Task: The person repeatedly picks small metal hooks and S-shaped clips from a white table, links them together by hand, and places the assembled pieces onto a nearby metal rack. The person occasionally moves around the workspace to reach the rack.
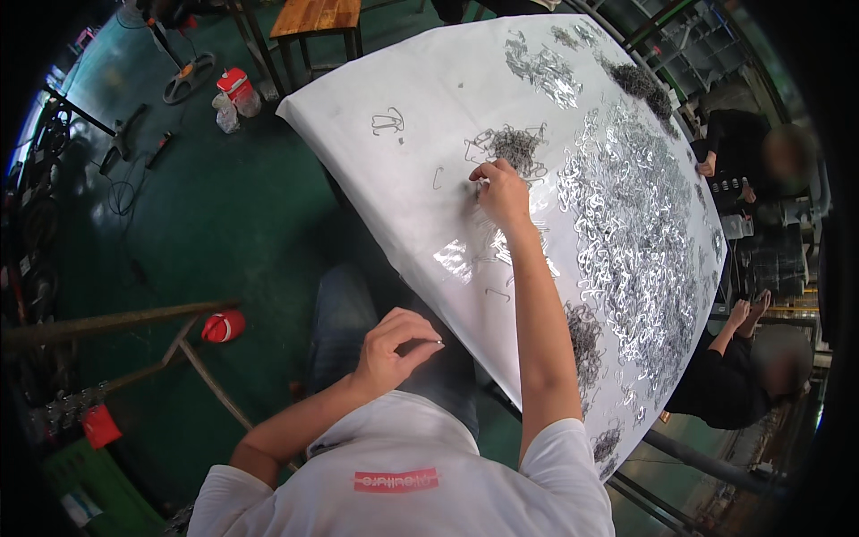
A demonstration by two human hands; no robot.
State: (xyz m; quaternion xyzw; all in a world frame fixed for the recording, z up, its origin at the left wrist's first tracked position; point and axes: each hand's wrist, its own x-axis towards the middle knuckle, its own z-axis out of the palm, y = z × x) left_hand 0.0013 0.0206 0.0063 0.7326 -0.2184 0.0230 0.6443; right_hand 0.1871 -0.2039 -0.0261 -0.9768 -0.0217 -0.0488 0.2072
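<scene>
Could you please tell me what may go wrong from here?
The left hand pinches what looks like a small bright piece outside the edge of the table, so a slip might drop it. The right hand is close to a pile of tangled wire hooks; lifting one could drag others. Loose shiny pieces near the edge might get brushed off.

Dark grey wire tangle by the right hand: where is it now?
In the head view, the tangle lies upper centre on the white-covered table, left of the broad silvery hook spread.

Factory-like workshop, green floor [242, 215], white-covered table [403, 67] heaped with bent metal pieces [635, 242], co-workers [723, 387] along its right edge
</scene>
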